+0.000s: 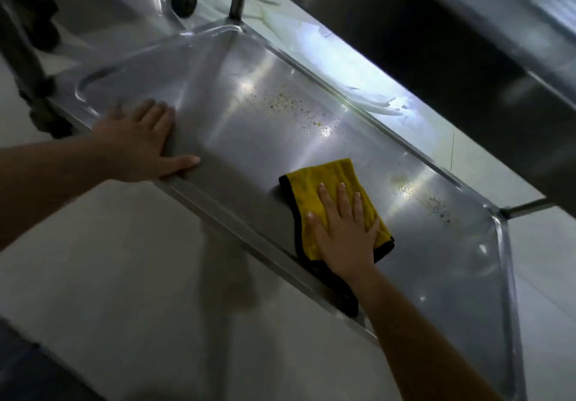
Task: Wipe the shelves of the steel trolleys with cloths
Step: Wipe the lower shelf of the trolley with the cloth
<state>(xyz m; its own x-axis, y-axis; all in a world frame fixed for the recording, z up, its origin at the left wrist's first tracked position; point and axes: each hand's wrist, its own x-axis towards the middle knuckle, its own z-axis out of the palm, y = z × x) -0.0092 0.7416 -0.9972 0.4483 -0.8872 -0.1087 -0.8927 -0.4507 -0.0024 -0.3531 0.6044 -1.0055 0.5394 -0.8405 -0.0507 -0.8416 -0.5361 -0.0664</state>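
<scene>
With the right hand (344, 232) spread flat on the yellow cloth (330, 194) at the lower shelf's (218, 113) near edge and the left hand (140, 141) flat, bracing the rim, press evenly and sweep outward through the crumbs (293, 104) beyond, gathering rather than scattering them

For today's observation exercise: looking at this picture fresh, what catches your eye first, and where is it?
The yellow cloth stands out, pressed flat under the right hand near the front edge of the steel shelf. Beyond it, crumbs speckle the shelf's middle. The left hand rests on the front rim, further left.
</scene>
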